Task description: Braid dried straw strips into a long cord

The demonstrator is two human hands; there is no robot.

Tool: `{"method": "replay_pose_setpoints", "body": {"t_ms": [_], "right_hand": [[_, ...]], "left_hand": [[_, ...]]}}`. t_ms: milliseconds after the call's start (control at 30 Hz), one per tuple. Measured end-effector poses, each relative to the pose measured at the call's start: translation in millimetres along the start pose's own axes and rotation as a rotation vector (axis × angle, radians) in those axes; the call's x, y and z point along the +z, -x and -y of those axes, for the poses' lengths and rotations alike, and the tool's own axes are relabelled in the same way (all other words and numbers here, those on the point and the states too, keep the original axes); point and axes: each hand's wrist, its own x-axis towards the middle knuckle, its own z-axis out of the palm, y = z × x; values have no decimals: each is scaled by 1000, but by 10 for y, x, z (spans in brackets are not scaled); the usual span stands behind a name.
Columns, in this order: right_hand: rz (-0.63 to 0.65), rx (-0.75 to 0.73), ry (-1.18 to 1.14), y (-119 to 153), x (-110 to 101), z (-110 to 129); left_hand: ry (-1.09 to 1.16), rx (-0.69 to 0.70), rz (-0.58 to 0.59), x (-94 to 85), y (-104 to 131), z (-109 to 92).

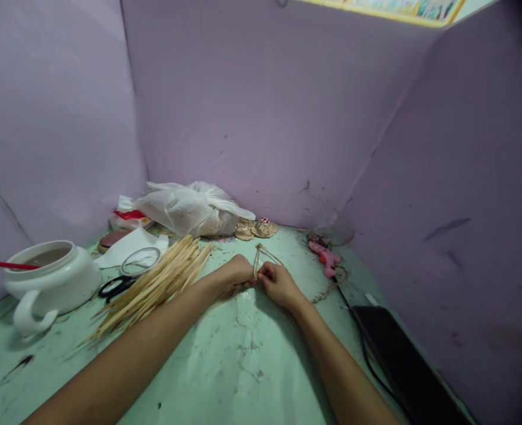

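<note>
My left hand and my right hand meet over the middle of the green table. Both are closed, with fingertips almost touching. Between them runs a thin brown twine, pinched in the fingers of each hand. A loop of it stands up behind the hands, and more cord trails off to the right past my right wrist. The exact spot where the fingers grip is small and partly hidden. Left of my left forearm lies a bundle of pale dry straw strips.
On the left stand a white pot with a red stick, and black-handled scissors. At the back are a white plastic bag and round woven pieces. A pink glue gun and a long black object lie right.
</note>
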Motion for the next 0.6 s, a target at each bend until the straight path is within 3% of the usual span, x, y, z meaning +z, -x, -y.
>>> {"method": "replay_pose_setpoints", "body": {"t_ms": [167,333,467,600], "right_hand": [[16,-50,384,61,-52,133],[22,122,600,79,-116,318],[50,230,653,107,-111,470],[20,228,746,170,-14,601]], "left_hand": [[-19,26,-102,75,-29,50],[-51,63,-106,104,-7,15],[-57,-11,-93,115,16,-35],[53,-114,-35,105,1,-23]]}}
